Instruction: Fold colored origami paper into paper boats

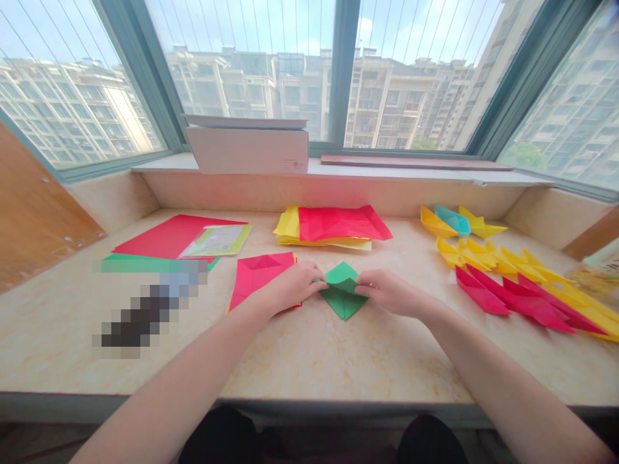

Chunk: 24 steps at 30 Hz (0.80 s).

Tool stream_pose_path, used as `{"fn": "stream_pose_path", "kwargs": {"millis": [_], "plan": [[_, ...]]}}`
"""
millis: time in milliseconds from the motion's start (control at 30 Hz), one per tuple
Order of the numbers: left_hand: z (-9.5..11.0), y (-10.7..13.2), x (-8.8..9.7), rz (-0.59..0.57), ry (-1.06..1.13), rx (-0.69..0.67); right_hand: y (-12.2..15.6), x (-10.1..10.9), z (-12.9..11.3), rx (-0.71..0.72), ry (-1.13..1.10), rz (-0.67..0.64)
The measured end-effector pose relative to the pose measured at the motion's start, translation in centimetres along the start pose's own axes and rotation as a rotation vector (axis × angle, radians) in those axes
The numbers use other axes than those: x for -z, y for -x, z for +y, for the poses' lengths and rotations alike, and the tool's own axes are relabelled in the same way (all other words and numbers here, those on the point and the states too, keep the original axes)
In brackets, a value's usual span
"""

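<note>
A green folded paper square [342,298] lies on the marble sill [309,354], turned like a diamond. My left hand [294,285] pinches its left corner with the fingers closed. On the other side my right hand [391,291] pinches the right corner the same way. A folded pink-red sheet [258,274] lies just under and left of my left hand.
A stack of red and yellow sheets [333,227] lies behind the green paper. Red and green sheets [169,241] with a leaflet sit at the left, next to a blurred dark object [145,309]. Folded paper boats [507,270] fill the right. A white box [247,147] stands on the ledge.
</note>
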<state>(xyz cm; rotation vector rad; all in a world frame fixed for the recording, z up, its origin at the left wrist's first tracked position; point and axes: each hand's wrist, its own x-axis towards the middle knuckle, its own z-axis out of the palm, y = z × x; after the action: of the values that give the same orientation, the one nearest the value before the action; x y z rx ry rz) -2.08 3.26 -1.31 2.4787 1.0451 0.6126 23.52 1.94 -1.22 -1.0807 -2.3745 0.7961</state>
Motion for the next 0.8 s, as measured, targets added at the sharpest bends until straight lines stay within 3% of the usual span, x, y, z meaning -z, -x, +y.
{"fn": "stream_pose_path", "kwargs": {"millis": [167,300,500,800], "plan": [[0.2,-0.3,-0.2,0.037,0.022,-0.001,-0.2,-0.2,-0.4,-0.038,0.034,0.059],[0.5,-0.5,-0.2,0.047,-0.018,0.073,-0.4,-0.5,-0.5,-0.083,0.083,0.135],[0.9,-0.6,0.3,-0.054,-0.026,0.137,-0.4,-0.3,0.1,-0.107,0.117,0.083],[0.5,-1.6,-0.9,-0.012,-0.110,0.244,-1.8,-0.6,-0.2,-0.258,0.363,0.123]]}}
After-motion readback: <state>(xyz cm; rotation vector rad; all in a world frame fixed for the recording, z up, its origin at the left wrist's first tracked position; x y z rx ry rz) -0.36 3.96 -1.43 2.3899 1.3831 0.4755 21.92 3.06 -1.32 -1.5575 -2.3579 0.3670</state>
